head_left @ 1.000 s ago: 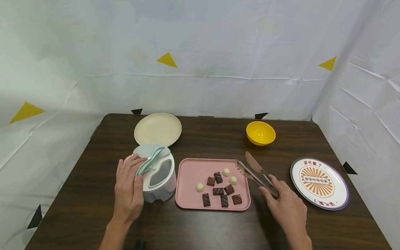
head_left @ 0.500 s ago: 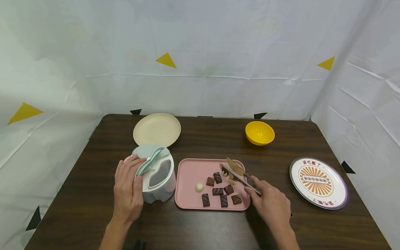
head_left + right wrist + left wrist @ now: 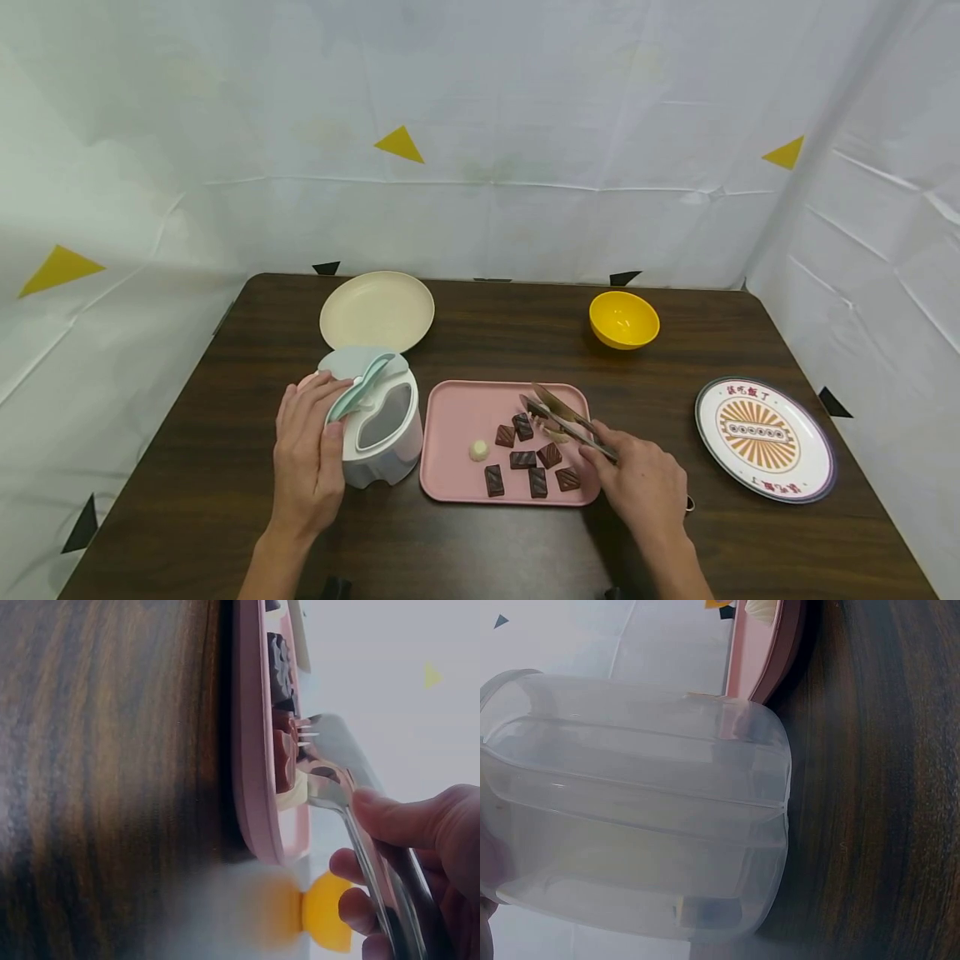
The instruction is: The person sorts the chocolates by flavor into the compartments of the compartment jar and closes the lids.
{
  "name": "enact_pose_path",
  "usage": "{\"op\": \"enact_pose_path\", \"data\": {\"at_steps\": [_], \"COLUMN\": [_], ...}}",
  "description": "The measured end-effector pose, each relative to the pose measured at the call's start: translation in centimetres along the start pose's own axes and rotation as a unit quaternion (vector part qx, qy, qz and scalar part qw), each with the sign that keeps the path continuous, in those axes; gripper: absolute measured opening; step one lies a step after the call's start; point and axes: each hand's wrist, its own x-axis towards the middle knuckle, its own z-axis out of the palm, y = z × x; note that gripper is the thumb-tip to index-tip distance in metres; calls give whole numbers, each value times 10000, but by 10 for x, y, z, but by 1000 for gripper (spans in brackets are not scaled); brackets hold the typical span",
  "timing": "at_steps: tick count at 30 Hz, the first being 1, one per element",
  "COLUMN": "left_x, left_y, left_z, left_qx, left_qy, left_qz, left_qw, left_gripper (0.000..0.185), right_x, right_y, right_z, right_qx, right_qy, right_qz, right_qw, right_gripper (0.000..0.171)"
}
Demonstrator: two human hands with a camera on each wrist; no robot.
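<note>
Reaching metal tongs into a pink tray of chocolates while the other hand steadies a white container.

Head view: the right hand (image 3: 647, 486) grips the tongs (image 3: 562, 414), tips part-open over a white chocolate (image 3: 556, 434) on the far right of the pink tray (image 3: 457, 404); picking appears to be the step, and closing squarely on the small, rounded piece seems needed next. The left hand (image 3: 306, 454) rests flat-fingered against the white container (image 3: 384, 425), left of the tray.
Left wrist view: the translucent container (image 3: 637, 817) fills the frame.
Right wrist view: tong tips (image 3: 322, 754) touch pale and dark pieces.
</note>
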Motion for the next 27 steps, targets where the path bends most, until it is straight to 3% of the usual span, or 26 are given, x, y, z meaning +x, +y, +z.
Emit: {"op": "enact_pose_path", "data": {"at_steps": [16, 21, 27], "left_x": [0, 0, 0], "left_y": [0, 0, 0], "left_z": [0, 0, 0], "left_qx": [-33, -7, -26], "left_qy": [29, 33, 43], "left_qz": [31, 10, 3], "left_qw": [10000, 10000, 10000], "left_gripper": [35, 35, 35], "right_x": [-1, -1, -2], "right_y": [1, -5, -23], "right_z": [-5, -11, -22], "right_qx": [105, 302, 651], "right_qy": [399, 921, 1475], "right_qz": [-150, -536, -1169], "right_qw": [9990, 9938, 9800], "right_gripper": [43, 42, 44]}}
